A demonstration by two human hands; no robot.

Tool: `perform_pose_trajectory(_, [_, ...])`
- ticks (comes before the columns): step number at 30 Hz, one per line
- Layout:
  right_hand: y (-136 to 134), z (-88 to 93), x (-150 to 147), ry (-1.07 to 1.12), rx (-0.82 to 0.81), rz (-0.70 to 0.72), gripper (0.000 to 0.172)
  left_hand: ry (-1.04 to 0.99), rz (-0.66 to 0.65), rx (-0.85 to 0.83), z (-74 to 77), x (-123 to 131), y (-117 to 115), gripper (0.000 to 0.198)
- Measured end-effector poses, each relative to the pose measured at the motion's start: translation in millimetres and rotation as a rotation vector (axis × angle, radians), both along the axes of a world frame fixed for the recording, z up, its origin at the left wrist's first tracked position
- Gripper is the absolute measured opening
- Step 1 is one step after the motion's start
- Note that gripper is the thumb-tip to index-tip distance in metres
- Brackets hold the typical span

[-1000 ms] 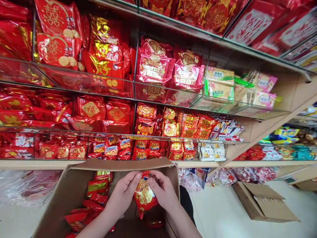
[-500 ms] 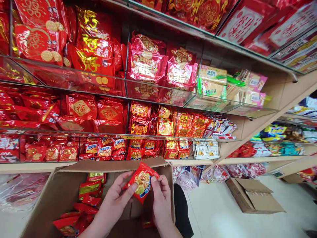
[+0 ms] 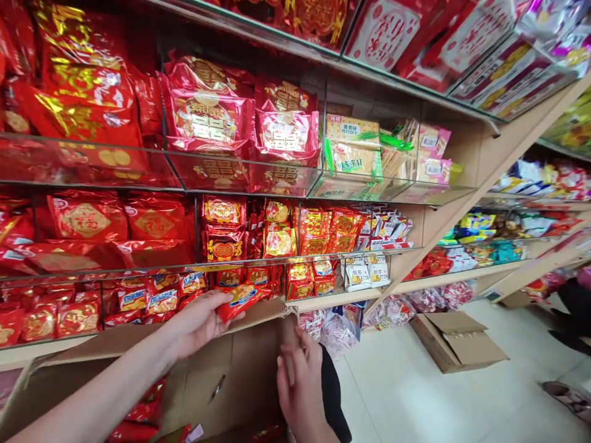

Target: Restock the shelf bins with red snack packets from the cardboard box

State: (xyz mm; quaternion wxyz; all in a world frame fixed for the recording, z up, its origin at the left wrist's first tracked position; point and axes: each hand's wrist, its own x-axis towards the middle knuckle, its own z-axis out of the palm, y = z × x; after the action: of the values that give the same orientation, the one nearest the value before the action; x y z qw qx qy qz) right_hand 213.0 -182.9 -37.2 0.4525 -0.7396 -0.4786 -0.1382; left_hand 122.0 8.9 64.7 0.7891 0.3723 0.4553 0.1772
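Observation:
My left hand [image 3: 198, 321] is shut on a small red snack packet [image 3: 240, 298] and holds it up against the front of the lowest glass-fronted shelf [image 3: 152, 271], among similar red packets. My right hand [image 3: 300, 381] hangs lower over the right wall of an open cardboard box [image 3: 240, 363]. Its fingers are loosely apart and hold nothing. More red packets [image 3: 138, 424] lie in the box at the lower left.
Tiered shelves full of red and gold snack bags rise in front of me. An open cardboard box [image 3: 457, 341] sits on the white floor at right. Clear bags of sweets [image 3: 341, 326] lie under the shelf. Someone's dark shoes [image 3: 567, 397] show at far right.
Both hands held the packet over the box. Now my left hand alone has lifted it to the lowest shelf, my right hand has let go, and my view has swung right.

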Motion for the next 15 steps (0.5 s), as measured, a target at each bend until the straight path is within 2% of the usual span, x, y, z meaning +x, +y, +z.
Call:
perform_pose_trajectory(3, [1.0,-4.9,-5.5,-0.075,-0.105,0.049,0.02,0.045,0.009,0.031,-11.5,24.7,18.2,0.014])
perform_pose_trajectory(8, [0.6,-0.4,-7.0,-0.042,-0.089,0.05,0.019,0.071,0.149,0.138,-39.5,57.2,42.6,0.02])
perform_pose_trajectory(15, [-1.0,-1.2,-2.9,0.006,-0.063,0.067,0.017,-0.12,0.343,0.249,-61.8,101.7,69.6,0.019])
